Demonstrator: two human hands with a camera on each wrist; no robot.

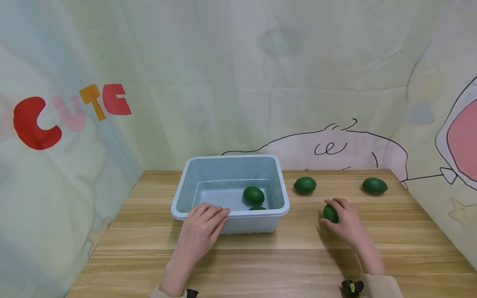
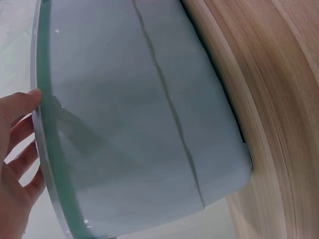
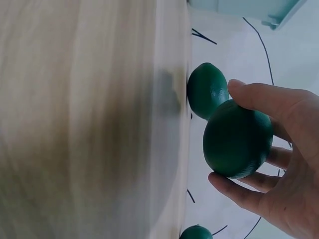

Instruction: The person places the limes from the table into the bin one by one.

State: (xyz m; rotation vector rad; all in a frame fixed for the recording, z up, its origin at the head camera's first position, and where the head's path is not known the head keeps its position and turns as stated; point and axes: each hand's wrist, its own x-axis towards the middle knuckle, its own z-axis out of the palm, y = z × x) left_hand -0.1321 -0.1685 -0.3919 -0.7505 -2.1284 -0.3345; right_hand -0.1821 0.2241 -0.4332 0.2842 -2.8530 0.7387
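My right hand [image 1: 349, 221] holds a dark green lime [image 1: 330, 213] between thumb and fingers, to the right of the tub. In the right wrist view this lime [image 3: 237, 142] looks raised off the wooden surface. My left hand [image 1: 203, 227] grips the near rim of a pale blue plastic tub [image 1: 246, 223]. The left wrist view has the thumb [image 2: 34, 94] on the outer side of the rim and the other fingers behind it. Inside the tub lies one lime [image 1: 254, 195], with another green lime [image 1: 258, 208] mostly hidden by the near wall.
Two more limes rest on the wooden table [image 1: 283, 265]: one lime [image 1: 305, 185] just right of the tub, another lime [image 1: 374, 186] near the back right corner. A printed cloth [image 1: 231, 82] hangs behind the table and along its sides.
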